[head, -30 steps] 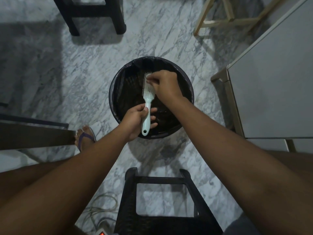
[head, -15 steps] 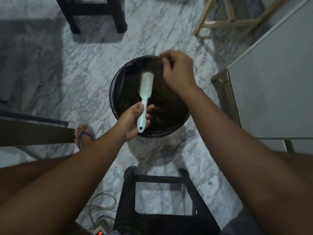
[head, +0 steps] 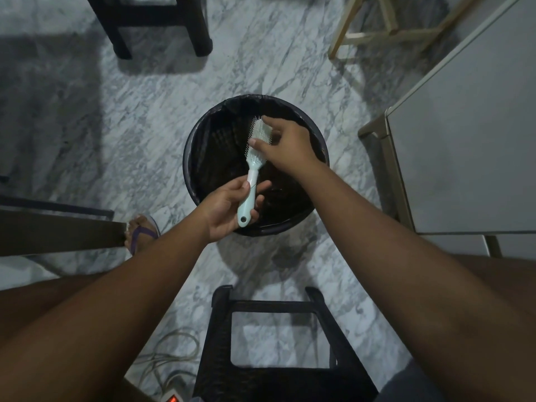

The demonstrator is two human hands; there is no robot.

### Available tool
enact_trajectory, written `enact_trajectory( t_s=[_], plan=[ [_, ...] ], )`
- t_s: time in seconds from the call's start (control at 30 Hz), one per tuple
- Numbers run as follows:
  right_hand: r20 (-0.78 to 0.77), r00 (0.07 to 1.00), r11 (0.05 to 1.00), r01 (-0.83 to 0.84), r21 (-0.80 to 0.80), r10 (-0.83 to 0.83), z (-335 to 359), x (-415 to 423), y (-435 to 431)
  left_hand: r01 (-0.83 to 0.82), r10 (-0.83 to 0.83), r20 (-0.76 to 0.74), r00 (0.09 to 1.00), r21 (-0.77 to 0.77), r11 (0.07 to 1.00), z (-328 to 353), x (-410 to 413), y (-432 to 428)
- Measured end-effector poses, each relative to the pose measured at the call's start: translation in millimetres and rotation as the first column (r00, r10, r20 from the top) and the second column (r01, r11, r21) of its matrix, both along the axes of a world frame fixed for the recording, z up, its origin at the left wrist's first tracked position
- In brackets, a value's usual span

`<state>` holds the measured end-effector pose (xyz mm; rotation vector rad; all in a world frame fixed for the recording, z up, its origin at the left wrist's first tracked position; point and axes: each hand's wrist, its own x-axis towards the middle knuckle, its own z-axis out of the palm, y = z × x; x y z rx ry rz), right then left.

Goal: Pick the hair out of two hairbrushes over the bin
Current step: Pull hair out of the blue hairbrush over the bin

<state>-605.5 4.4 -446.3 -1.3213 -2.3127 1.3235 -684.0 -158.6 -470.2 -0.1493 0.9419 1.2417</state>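
Note:
A pale mint hairbrush (head: pixel 253 166) is held over the round black bin (head: pixel 193 172), which is lined with a dark bag. My left hand (head: pixel 229 208) grips the brush by its handle, bristle head pointing away from me. My right hand (head: pixel 285 146) is at the brush head, thumb and forefinger on the bristles; whether they pinch any hair is too fine to tell. Only one hairbrush is in view.
A black plastic stool (head: pixel 278 343) stands just in front of me, another dark stool (head: pixel 150 21) at the far left, a wooden frame (head: pixel 385 27) at far right. A grey cabinet (head: pixel 470 146) flanks the bin's right. My sandalled foot (head: pixel 142 230) and cables (head: pixel 171 361) lie left.
My right hand lifted away from the brush to the bin's far rim, then came back down onto the bristle head. The left hand tilted the brush slightly to the right.

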Motion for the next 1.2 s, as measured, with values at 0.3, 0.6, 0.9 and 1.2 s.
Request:
enact_trajectory(
  t_s=[0.3, 0.6, 0.9, 1.2],
  plan=[
    [-0.148, 0.985, 0.980, 0.109, 0.169, -0.084, 2.9, -6.9, 11.3, -0.098, 0.096, -0.029, 0.995, -0.061, 0.993, -3.2, 2.9, 3.7],
    [-0.255, 0.955, 0.909, 0.237, 0.343, -0.153, 5.7, 6.1, 12.5, -0.165, 0.160, -0.060, 0.985, -0.093, 0.982, -10.4, -2.3, -4.1],
    [0.192, 0.980, 0.998, 0.032, 0.052, -0.041, -2.3, 3.5, 1.7, -0.084, 0.078, -0.074, 0.994, -0.087, 0.993, -6.4, -2.6, -5.7],
    [0.051, 0.996, 0.997, 0.077, 0.027, -0.079, -13.1, -12.7, 12.3, -0.058, 0.050, -0.068, 0.996, -0.120, 0.991, -8.5, 6.1, 0.6]
  ],
)
